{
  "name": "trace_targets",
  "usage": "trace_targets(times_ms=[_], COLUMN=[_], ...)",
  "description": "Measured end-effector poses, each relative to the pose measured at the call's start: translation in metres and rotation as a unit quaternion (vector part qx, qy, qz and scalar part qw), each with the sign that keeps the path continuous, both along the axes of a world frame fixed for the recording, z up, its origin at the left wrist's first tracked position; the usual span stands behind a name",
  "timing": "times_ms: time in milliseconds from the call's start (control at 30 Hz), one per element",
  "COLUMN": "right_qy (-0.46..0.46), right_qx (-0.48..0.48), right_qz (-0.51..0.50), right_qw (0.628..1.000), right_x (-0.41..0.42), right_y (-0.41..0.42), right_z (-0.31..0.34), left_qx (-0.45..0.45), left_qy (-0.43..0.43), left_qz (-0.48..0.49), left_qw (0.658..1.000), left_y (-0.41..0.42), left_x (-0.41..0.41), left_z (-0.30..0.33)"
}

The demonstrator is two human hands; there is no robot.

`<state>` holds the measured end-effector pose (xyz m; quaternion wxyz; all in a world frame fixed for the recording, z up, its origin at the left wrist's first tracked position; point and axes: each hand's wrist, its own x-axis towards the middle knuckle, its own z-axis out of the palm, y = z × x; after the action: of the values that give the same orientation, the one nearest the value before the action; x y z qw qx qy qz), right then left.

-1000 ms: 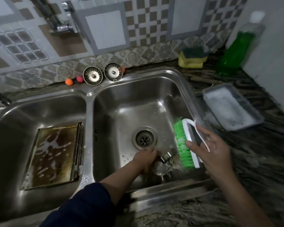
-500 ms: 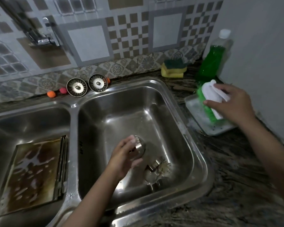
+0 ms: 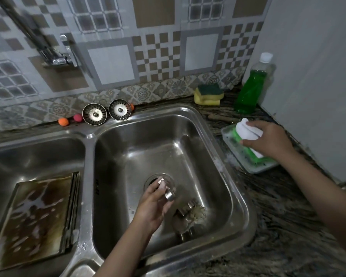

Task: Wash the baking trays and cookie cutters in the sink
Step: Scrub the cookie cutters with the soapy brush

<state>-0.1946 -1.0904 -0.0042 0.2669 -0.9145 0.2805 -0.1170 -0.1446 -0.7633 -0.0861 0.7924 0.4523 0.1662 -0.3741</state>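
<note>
in the right basin (image 3: 188,136) lie cookie cutters (image 3: 190,211); the left hand (image 3: 154,206) pinches one cutter (image 3: 169,193). the right hand (image 3: 268,139) grips a brush (image 3: 246,134) in the soapy tray (image 3: 236,156).

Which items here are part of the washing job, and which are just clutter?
In use:
- cookie cutter in left hand
- more cutters on right basin floor
- baking trays in left basin
- scrub brush in right hand, in the soapy tray

Lying about:
- sink strainers
- sponges
- soap bottle
- small balls
</note>
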Motion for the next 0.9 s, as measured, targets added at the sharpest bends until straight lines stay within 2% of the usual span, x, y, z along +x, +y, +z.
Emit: trace_targets(times_ms=[167,433,500,567,633,767,833,900], right_qy=[-0.09,-0.101,-0.143,-0.177,-0.17,-0.184,-0.19,-0.169], right_qx=[-0.024,-0.039,0.027,0.132,0.214,0.409,0.426,0.376], right_qz=[0.011,-0.005,-0.017,-0.011,0.028,0.106,0.094,0.083], right_qw=[0.996,0.994,0.989,0.975,0.962,0.887,0.88,0.907], right_x=[-0.004,-0.007,-0.011,-0.013,-0.017,-0.014,-0.006,0.005], right_y=[0.015,0.027,0.049,0.084,0.124,0.188,0.197,0.195], right_z=[0.019,0.015,0.017,0.017,0.01,-0.024,-0.044,-0.059], left_qx=[-0.004,-0.018,-0.015,-0.005,0.001,-0.059,-0.066,-0.05], left_qy=[-0.006,-0.022,-0.024,-0.024,-0.024,-0.015,-0.021,-0.02], left_qz=[0.0,-0.044,-0.051,-0.056,-0.057,-0.035,-0.041,-0.05], left_qw=[1.0,0.999,0.998,0.998,0.998,0.998,0.997,0.997], left_y=[0.0,0.004,0.005,0.002,-0.003,-0.004,0.005,0.014], left_x=[0.002,-0.004,-0.004,-0.004,-0.004,0.001,0.005,0.006], left_z=[0.002,0.008,0.009,0.009,0.01,0.013,0.014,0.014])
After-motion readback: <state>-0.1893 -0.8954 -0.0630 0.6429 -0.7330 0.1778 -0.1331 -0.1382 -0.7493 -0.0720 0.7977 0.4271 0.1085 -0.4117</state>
